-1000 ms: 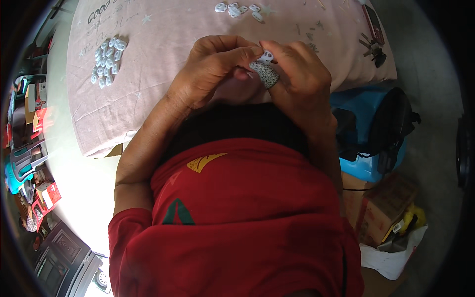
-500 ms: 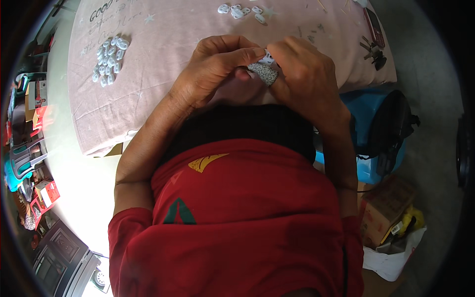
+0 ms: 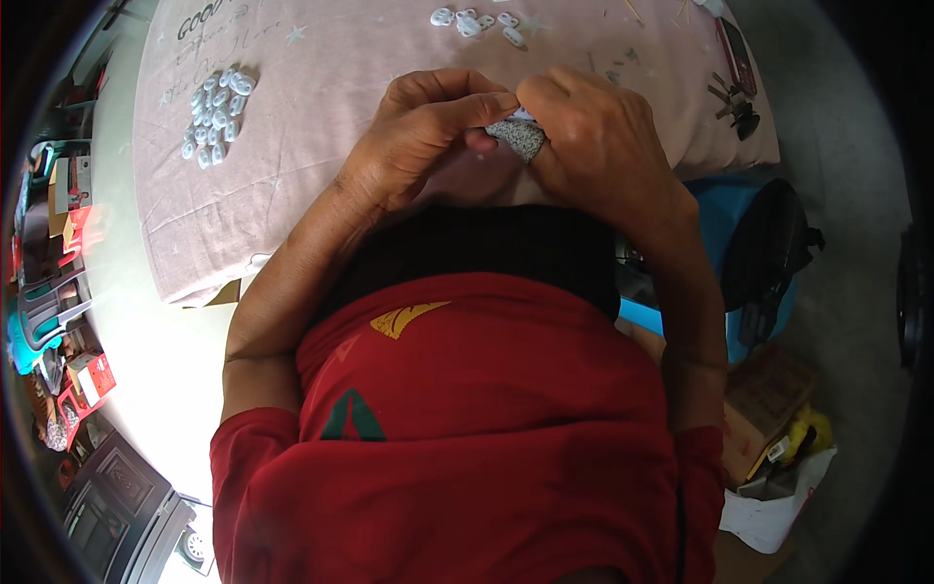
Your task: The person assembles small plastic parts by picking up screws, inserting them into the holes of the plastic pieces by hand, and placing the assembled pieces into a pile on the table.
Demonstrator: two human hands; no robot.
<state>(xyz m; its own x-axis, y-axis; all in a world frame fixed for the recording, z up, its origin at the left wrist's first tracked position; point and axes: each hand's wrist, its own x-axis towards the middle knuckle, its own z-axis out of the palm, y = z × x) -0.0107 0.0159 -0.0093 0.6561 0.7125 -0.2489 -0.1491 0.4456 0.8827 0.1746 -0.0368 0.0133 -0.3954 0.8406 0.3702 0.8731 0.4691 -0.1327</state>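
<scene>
My left hand point(image 3: 416, 131) and my right hand point(image 3: 595, 136) meet over the near side of the cloth-covered table, fingers closed in a pinch. Between them sits a small white piece with dark marks point(image 3: 523, 113), mostly hidden by my thumb and fingers. Just below it, against my right hand, shows a grey speckled piece point(image 3: 520, 139); whether it is held or wrapped round a finger I cannot tell. Small white oval pieces with dark marks point(image 3: 216, 115) lie in a pile on the left. Several similar white pieces point(image 3: 471, 21) are scattered at the far middle.
A pink printed cloth point(image 3: 292, 175) covers the table. At its far right lie a red phone-like device point(image 3: 736, 56), keys point(image 3: 732, 105) and thin sticks point(image 3: 634, 12). A blue container with a black bag point(image 3: 769, 253) stands at the right, a cardboard box point(image 3: 764, 404) nearer me.
My right hand has rolled slightly, with its wrist and elbow swinging outward to the right. Less of the white piece shows now. My left hand stays nearly still.
</scene>
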